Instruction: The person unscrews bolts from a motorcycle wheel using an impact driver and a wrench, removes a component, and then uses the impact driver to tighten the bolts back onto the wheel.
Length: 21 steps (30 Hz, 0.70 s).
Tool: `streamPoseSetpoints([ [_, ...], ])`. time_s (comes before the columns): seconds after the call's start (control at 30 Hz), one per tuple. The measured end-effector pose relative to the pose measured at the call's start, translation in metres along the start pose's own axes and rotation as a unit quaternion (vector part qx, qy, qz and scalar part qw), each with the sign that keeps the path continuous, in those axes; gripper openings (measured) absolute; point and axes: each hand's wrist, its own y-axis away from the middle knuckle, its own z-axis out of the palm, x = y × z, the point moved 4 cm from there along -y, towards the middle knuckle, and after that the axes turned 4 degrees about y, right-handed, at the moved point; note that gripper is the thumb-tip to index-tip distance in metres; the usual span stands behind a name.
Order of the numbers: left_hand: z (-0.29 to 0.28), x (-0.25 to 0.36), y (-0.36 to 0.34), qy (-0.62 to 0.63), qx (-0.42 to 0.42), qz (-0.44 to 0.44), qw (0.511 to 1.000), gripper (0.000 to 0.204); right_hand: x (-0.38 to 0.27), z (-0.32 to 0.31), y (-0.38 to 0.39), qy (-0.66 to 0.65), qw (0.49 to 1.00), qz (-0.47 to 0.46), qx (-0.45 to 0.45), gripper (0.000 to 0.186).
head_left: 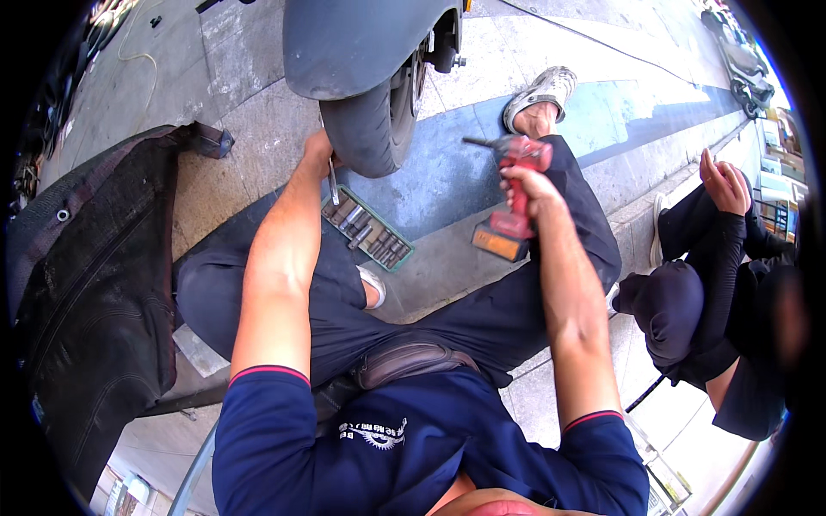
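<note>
My right hand (535,189) is wrapped round the grip of a red cordless impact wrench (527,155) with a black and orange battery. Its dark, slim nose points left, apart from the wheel. On the left, my left hand (318,148) is closed beside the scooter tyre (366,133), its fingers partly hidden. A slim silver hand tool (333,182), perhaps a wrench, sticks out from it, pointing toward me. Just below the tyre, between my legs, a green tray (409,254) holds several metal sockets (361,230) in a row.
A grey fender (361,43) overhangs the tyre. To my left stands a large black padded cover or seat (95,284). Another person (697,292) sits close on my right, one hand raised. My foot in a light clog (542,96) rests beyond the impact wrench. A cable (602,41) crosses the paving.
</note>
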Motion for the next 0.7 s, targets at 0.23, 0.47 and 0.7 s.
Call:
streamPoseSetpoints([
  [0.23,-0.009,0.055,0.052,-0.113,0.105,0.148,0.977,0.027,0.142,0.049,-0.079,0.103,0.973,0.188,-0.085,0.020],
  [0.47,0.042,0.055,0.146,-0.172,0.163,0.319,0.918,0.032,0.074,0.098,-0.051,0.666,0.745,-0.034,0.007,0.043],
  [0.7,0.093,0.046,0.191,-0.307,0.197,0.359,0.859,0.029,0.022,0.225,0.123,0.540,0.724,-0.428,0.044,0.060],
])
